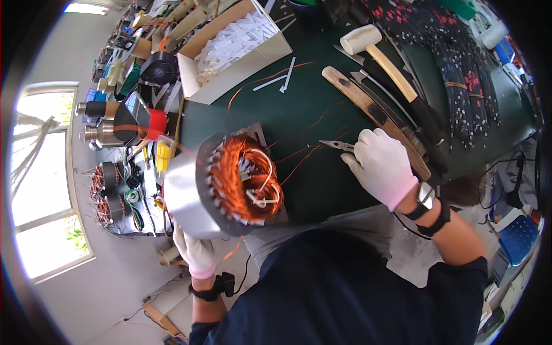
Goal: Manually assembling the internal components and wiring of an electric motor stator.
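A motor stator (187, 198) with a silver housing lies on its side on the dark green table, its copper windings (230, 178) facing right. White sleeved leads curl inside the coil opening. My left hand (195, 253), in a white glove, holds the stator's near side; most of its fingers are hidden beneath the housing. In my gloved right hand (382, 164) is a pair of long-nose pliers (336, 145), closed in by the fingers. The plier tips point left, beside thin copper wires (302, 155) that run out from the windings.
Right of centre lie a white-headed mallet (362, 40) and a worn wooden stick (356, 95). Bundles of black sleeved leads (466, 86) cover the far right. A cardboard box (198, 89) of white strips stands at the back; bottles (103, 133) and tools crowd the left.
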Demonstrator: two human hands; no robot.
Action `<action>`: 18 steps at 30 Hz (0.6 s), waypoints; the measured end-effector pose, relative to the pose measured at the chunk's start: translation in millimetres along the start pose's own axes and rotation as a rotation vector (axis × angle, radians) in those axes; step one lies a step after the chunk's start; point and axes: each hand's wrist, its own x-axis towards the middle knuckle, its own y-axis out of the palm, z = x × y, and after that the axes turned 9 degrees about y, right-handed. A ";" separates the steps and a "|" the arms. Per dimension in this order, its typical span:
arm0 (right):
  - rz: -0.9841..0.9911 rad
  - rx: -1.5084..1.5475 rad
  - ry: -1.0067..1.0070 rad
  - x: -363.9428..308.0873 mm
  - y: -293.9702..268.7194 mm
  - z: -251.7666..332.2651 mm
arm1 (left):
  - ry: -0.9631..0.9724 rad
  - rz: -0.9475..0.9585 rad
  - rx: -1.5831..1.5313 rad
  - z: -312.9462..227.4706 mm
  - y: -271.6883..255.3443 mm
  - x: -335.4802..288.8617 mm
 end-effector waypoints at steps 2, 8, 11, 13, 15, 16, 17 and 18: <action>-0.137 -0.022 -0.039 -5.2 12.2 0.2 | 0.494 0.245 0.568 -4.8 3.3 15.5; -0.250 -0.003 -0.116 -14.5 17.1 1.5 | -0.081 0.308 -0.080 -89.6 25.2 75.2; -0.288 0.017 -0.087 -14.1 19.1 -0.5 | -0.503 0.341 -0.613 -73.0 14.8 101.8; -0.308 0.006 -0.105 -13.2 20.2 1.7 | -0.294 0.330 -0.549 -75.8 9.2 83.4; -0.330 -0.014 -0.109 -13.5 20.4 3.1 | -0.039 0.357 -0.434 -68.6 5.1 60.9; -0.342 -0.023 -0.104 -12.7 18.3 5.0 | -0.063 0.305 -0.479 -53.8 11.5 46.1; -0.351 -0.032 -0.103 -11.5 18.9 6.8 | -0.063 0.272 -0.515 -52.7 20.4 40.7; -0.354 -0.044 -0.116 -12.5 19.5 7.4 | -0.067 0.236 -0.552 -53.5 28.6 35.9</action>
